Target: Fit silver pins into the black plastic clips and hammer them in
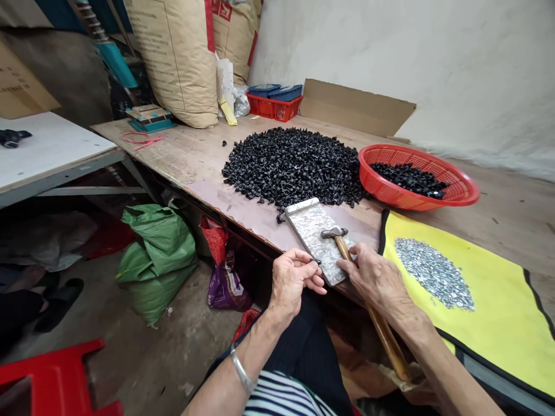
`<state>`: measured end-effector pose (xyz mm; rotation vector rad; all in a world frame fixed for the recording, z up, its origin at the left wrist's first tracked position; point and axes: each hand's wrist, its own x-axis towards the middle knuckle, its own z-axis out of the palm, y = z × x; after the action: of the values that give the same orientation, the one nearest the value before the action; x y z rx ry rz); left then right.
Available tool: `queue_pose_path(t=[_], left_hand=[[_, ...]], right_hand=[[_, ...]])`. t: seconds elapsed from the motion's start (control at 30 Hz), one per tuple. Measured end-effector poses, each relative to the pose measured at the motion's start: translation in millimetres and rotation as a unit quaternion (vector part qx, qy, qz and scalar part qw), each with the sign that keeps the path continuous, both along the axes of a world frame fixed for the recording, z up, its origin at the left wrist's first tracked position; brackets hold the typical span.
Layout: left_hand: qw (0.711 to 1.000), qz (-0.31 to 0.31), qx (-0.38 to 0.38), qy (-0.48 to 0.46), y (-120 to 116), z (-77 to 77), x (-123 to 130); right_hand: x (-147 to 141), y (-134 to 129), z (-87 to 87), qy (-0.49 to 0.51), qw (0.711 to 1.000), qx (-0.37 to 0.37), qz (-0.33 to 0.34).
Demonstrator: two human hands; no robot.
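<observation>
Taking the worn silvery metal plate [311, 230] as the hub of a clock, the left hand [292, 277] lies at 7 o'clock, its grip pinched on a tiny black plastic piece [317, 262] whose shape the fingertips mostly hide. At 4 o'clock the right hand [379, 277] has its grip closed over the wooden handle of a steel-headed hammer [344, 247]; the palm covers the handle's middle and the curled fingers, and whether the head touches the plate is hard to tell. The broad heap of small black plastic pieces [295, 164] spreads at 12 o'clock, too dense to pick out single shapes inside it. Between 2 and 3 o'clock, the round red plastic basket [453, 180] masks part of its own black contents with its near wall. The yellow mat with black edging [498, 335], bearing small shiny metal pieces [436, 274], runs out of view past 4 o'clock. A red plastic stool [47, 375] is cut off at 8 o'clock. The light wooden surface [515, 211] has its front edge just beside the plate, leaving a narrow strip below the heap; wider room lies beyond the basket towards 3 o'clock.
</observation>
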<state>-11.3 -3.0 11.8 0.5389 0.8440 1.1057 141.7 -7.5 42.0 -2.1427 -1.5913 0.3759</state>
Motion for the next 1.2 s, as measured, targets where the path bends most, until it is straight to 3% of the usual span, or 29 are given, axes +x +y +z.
queue_pose_path(t=[0.17,0.33,0.4,0.53,0.63,0.7,0.8,0.87,0.93,0.97,1.03,1.2], left_hand=[[0.999,0.008,0.010,0.048,7.6,-5.8,4.3],[0.997,0.009,0.016,0.076,11.4,-12.4,8.7],[0.997,0.010,0.021,0.075,11.8,-13.9,9.3],[0.997,0.015,0.019,0.074,11.7,-15.3,10.2],[0.997,0.019,0.018,0.074,11.1,-16.4,11.3],[0.997,0.023,0.021,0.072,10.5,-17.4,12.1],[0.997,0.032,0.024,0.067,9.7,-19.3,12.5],[0.997,0.037,0.022,0.061,8.9,-20.4,11.5],[0.997,0.044,0.018,0.055,7.8,-20.6,9.0],[0.997,0.048,0.016,0.054,7.0,-20.2,7.0],[0.997,0.056,0.014,0.056,5.1,-18.5,2.2],[0.996,0.059,0.015,0.061,0.4,-13.5,-12.2]], right_hand=[[10.9,2.1,-1.2,0.102,0.993,-0.045,-0.032],[16.6,-20.7,-0.7,0.272,0.956,-0.094,-0.062],[17.5,-32.3,-0.4,0.381,0.914,-0.112,-0.078],[16.6,-55.3,-1.4,0.612,0.765,-0.158,-0.122],[13.1,-68.7,-4.9,0.640,0.737,-0.159,-0.150],[10.2,-71.5,-8.3,0.622,0.756,-0.141,-0.149],[6.3,-64.0,-13.4,0.532,0.837,-0.079,-0.100],[3.9,-53.5,-15.2,0.386,0.918,-0.066,-0.056],[1.1,-41.7,-14.7,0.153,0.985,-0.078,-0.012],[-0.6,-35.8,-13.6,0.042,0.996,-0.083,0.003],[-4.4,-24.5,-10.4,-0.114,0.990,-0.079,0.017],[-12.4,-2.3,2.8,-0.251,0.965,-0.078,0.018]])
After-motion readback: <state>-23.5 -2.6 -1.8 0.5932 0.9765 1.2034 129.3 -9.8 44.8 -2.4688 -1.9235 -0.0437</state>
